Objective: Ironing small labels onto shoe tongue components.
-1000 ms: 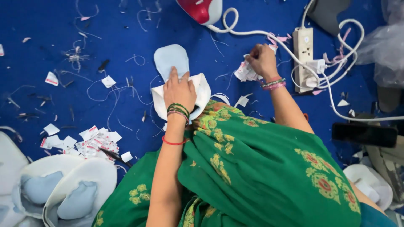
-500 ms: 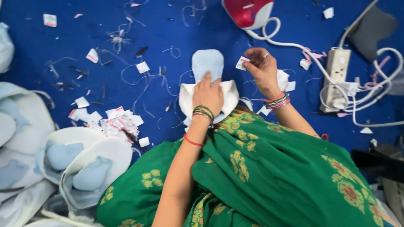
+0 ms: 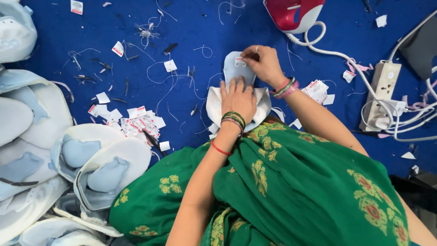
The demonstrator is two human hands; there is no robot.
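Observation:
A white padded piece [image 3: 214, 105] with a pale blue tongue-shaped part [image 3: 232, 70] lies on the blue surface in front of me. My left hand [image 3: 238, 98] presses flat on it, fingers spread. My right hand [image 3: 263, 63] pinches a small white label [image 3: 240, 61] against the top of the blue part.
Stacks of similar white and blue padded pieces [image 3: 98, 166] lie at the left. Loose labels [image 3: 142, 122] and thread scraps litter the surface. A red and white iron [image 3: 296, 13] sits at the top; a power strip [image 3: 381, 93] with cords is at the right.
My right hand came left from the label pile by the power strip, carrying a label, and now sets it on the blue part. My left hand stayed on the piece.

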